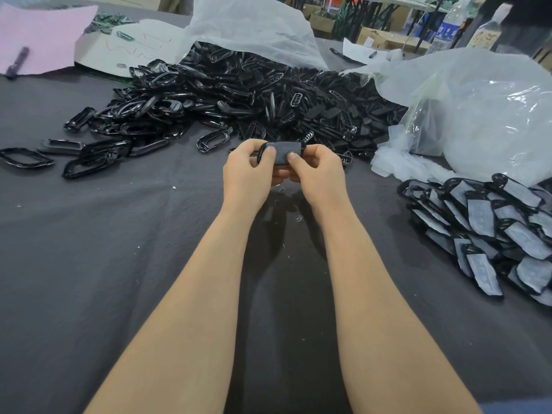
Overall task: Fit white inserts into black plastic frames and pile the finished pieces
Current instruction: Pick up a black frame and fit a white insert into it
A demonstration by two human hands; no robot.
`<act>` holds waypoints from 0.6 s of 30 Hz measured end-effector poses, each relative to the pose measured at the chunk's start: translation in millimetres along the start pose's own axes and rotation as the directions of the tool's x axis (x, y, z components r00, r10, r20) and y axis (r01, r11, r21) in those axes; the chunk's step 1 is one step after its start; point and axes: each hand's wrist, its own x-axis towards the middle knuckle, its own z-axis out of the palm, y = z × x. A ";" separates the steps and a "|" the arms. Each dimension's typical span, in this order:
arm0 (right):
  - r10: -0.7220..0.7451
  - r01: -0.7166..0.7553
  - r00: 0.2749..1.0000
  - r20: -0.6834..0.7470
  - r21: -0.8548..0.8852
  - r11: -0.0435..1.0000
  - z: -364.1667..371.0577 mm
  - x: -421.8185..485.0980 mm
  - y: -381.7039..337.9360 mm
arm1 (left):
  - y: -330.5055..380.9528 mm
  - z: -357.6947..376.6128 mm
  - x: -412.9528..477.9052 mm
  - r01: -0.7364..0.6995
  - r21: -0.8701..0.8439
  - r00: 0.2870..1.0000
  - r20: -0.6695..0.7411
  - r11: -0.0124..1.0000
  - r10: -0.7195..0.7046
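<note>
L hand (pixel 248 171) and R hand (pixel 313 168) both gripped one black frame (pixel 260 153) above table centre. Fingers were curled beneath it. Both thumbs pressed on the white insert (pixel 280 155) lying across the frame opening. Insert fully seated or not: cannot tell. Loose frame heap (pixel 239 94) lay just beyond the hands, under an open plastic bag (pixel 254 28). Finished pile (pixel 493 228) sat at R edge of dark cloth (pixel 89 234), well apart from hands. Pink sheet (pixel 44 34) w/ marker (pixel 18 62) lay far L.
</note>
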 end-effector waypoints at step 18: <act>0.003 -0.003 1.000 0.021 0.007 1.000 0.9 -2.3 -1.9 | 3.4 -1.3 -1.8 0.014 -0.062 1.000 -0.018 0.998 -0.015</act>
